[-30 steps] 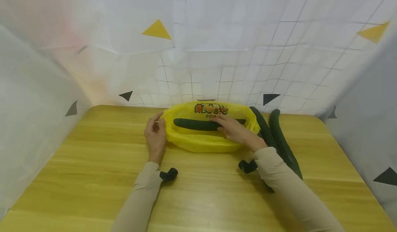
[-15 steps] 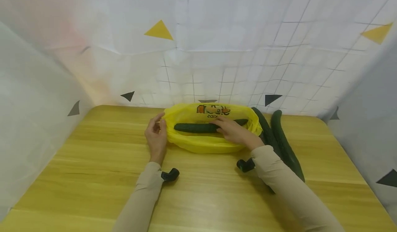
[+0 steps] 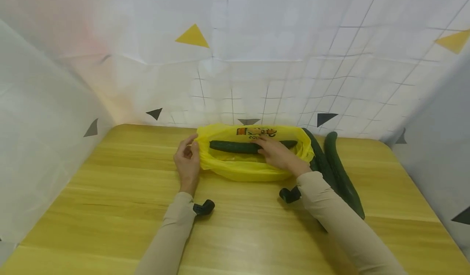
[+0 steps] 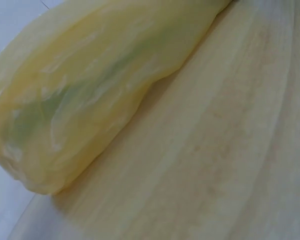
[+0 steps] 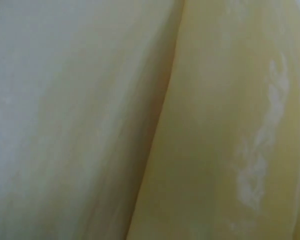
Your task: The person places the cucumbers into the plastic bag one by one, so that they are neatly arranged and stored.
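Observation:
In the head view a yellow plastic bag (image 3: 242,174) lies on its base with its mouth spread wide. Inside it is a dark green cucumber (image 3: 233,147), lying crosswise. My right hand (image 3: 277,152) reaches in over the right part of the near rim and grips this cucumber right of its middle. At the bag's left end my left hand (image 3: 188,160) pinches the rim, fingers bent behind it. The left wrist view shows the bag's side (image 4: 80,100) with a green shape through the film. Only film and wood show in the right wrist view.
Right of the bag lie two more cucumbers (image 3: 343,177), partly behind the right sleeve (image 3: 330,209). A dark tip pokes out below that sleeve. White printed sheeting (image 3: 257,83) stands behind the wooden table (image 3: 235,234). Dark wrist-worn pieces sit at both cuffs.
The bag's far wall has sunk a little, hiding part of its print. The cucumber in the bag dipped toward me, then moved back slightly. Both hands keep their places; the head view shifts slightly.

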`<action>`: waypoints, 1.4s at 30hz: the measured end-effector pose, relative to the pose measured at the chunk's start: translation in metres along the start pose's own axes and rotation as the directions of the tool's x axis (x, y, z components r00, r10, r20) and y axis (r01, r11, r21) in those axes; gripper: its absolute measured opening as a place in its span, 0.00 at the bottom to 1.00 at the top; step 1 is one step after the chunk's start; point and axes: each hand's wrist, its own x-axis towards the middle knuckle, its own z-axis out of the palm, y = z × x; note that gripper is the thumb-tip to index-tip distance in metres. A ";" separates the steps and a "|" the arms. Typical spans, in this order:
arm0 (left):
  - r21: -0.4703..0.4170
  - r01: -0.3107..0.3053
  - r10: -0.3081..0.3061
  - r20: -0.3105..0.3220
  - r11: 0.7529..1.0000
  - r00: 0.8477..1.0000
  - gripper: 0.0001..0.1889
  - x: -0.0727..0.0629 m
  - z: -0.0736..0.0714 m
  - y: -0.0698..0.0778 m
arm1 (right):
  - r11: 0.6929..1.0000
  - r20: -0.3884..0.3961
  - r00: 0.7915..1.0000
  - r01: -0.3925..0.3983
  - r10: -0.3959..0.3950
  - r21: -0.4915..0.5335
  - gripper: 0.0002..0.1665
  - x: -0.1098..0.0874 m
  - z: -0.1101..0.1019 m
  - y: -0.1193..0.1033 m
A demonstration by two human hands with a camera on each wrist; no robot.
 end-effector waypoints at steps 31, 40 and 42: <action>0.061 0.035 -0.033 -0.019 0.998 0.999 0.13 0.005 0.002 -0.030 | 0.998 -0.036 0.999 -0.039 0.040 0.047 0.24 0.022 -0.001 0.007; 0.169 0.082 -0.113 0.180 0.982 0.977 0.25 0.000 0.002 0.003 | 0.993 -0.015 0.994 -0.104 0.105 0.060 0.25 0.024 0.004 0.009; 0.165 0.107 -0.138 0.189 0.980 0.972 0.27 -0.001 0.002 0.004 | 0.993 -0.020 0.994 -0.104 0.106 0.063 0.25 0.024 0.005 0.010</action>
